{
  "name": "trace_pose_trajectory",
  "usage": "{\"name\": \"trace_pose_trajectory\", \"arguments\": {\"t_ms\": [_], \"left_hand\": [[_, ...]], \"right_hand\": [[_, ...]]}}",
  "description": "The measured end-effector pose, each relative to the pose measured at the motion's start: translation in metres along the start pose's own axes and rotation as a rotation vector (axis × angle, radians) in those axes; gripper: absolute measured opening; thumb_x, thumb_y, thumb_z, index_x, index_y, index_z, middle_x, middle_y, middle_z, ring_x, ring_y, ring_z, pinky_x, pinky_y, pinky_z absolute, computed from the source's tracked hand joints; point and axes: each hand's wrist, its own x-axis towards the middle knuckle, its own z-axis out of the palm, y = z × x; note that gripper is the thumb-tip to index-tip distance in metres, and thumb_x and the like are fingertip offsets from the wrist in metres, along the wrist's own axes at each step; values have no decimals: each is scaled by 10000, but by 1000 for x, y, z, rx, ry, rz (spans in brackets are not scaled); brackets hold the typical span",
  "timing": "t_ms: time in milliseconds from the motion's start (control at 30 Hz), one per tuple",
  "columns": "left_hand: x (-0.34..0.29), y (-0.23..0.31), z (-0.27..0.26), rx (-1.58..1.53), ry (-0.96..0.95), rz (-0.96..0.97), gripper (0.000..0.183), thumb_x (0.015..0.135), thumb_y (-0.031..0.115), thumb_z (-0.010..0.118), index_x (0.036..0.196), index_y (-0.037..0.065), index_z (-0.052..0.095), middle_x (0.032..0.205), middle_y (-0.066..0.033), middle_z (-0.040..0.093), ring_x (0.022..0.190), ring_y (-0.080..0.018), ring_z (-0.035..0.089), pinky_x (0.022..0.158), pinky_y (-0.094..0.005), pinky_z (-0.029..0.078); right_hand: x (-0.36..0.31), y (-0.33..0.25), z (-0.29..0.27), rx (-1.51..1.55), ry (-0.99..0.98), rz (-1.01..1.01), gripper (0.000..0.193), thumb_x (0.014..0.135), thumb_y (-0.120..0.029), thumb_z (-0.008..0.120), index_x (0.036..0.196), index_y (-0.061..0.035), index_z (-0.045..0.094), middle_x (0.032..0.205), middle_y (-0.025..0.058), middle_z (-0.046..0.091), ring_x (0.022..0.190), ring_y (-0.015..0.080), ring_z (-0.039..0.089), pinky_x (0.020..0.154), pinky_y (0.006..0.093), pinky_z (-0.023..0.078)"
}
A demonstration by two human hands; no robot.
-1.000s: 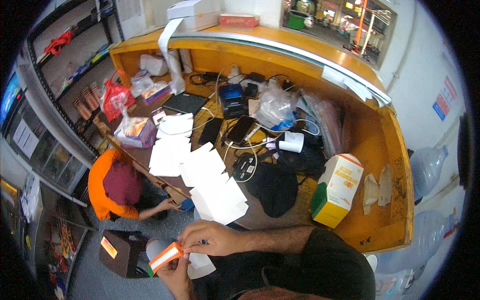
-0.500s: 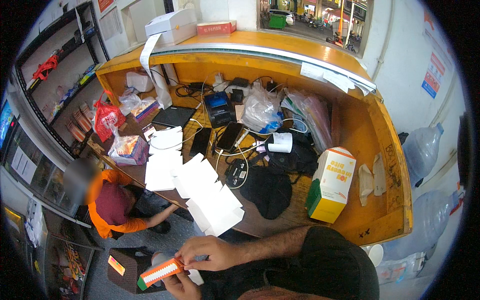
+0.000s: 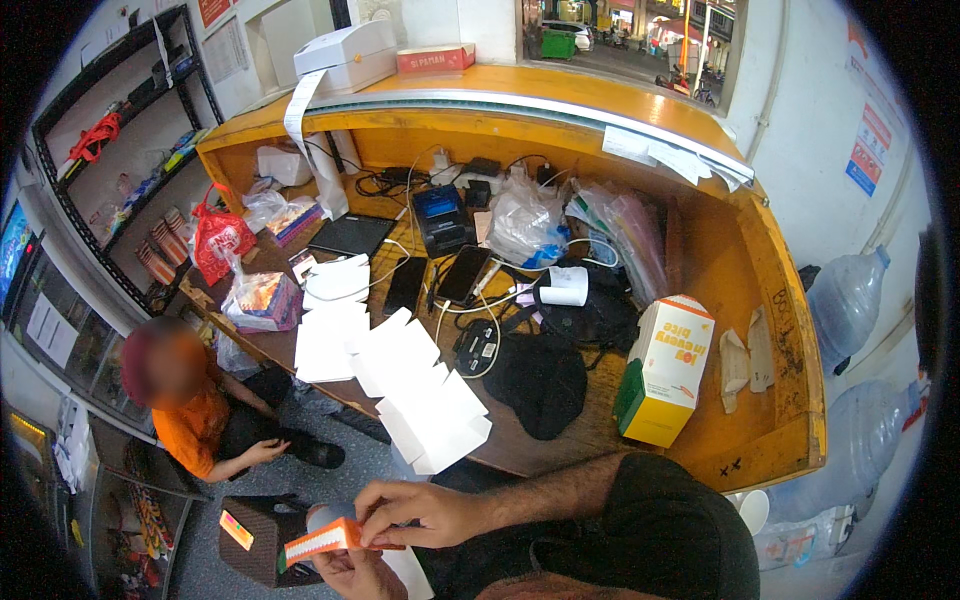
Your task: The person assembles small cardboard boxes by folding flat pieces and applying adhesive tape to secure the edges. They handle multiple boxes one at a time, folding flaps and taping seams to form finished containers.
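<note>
Cluttered orange wooden counter (image 3: 760,330) above a grey floor, white flat cartons (image 3: 420,400) spread along its edge.
Low in view, the right hand (image 3: 420,512) pinches a small orange-and-white cardboard box (image 3: 325,542) from above; the left hand (image 3: 350,575), partly cut off, cups it beneath, fingers hard to make out.

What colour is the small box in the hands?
Orange and white box, shown in the head view.

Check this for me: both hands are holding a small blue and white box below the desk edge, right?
Not quite. The small box is orange and white, not blue and white, as the head view shows. The right hand and left hand do hold it below the desk edge.
</note>
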Motion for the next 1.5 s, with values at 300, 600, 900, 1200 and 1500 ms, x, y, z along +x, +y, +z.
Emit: {"name": "trace_pose_trajectory", "arguments": {"t_ms": [300,600,900,1200,1500], "left_hand": [[3,39,20,680,-300,383,237,903,-128,722,1121,-54,780,1064,-209,802,996,-321,765,908,-403,593],[14,55,18,1131,-759,514,349,842,5,751,1186,53,790,1164,-139,788,1114,-301,732,995,-440,550],[-7,38,29,298,-134,28,390,992,171,802,1271,-42,633,1206,-166,711,1074,-273,714,971,-397,559],[2,37,19,1086,-562,485,335,781,-30,796,1104,51,754,1089,-114,759,1077,-330,730,939,-456,578],[6,35,16,1052,-299,306,67,905,33,808,966,19,784,956,-108,777,948,-288,740,850,-368,567]], "right_hand": [[-6,9,-3,-135,27,159,385,937,-22,793,1237,-23,553,1244,146,663,1236,299,667,1093,426,517],[8,2,-11,-102,33,444,655,1088,-166,594,1642,18,297,1521,249,540,1399,348,579,1109,449,521],[2,12,4,-207,-298,157,795,962,-50,605,1677,23,266,1687,294,372,1548,465,407,1286,530,333],[1,9,-11,86,-22,579,344,1128,-232,615,1337,38,576,1251,136,700,1134,141,667,948,327,561],[7,-3,-7,-231,19,678,194,1104,-131,615,1206,31,651,900,137,756,773,222,779,680,360,613]]}}
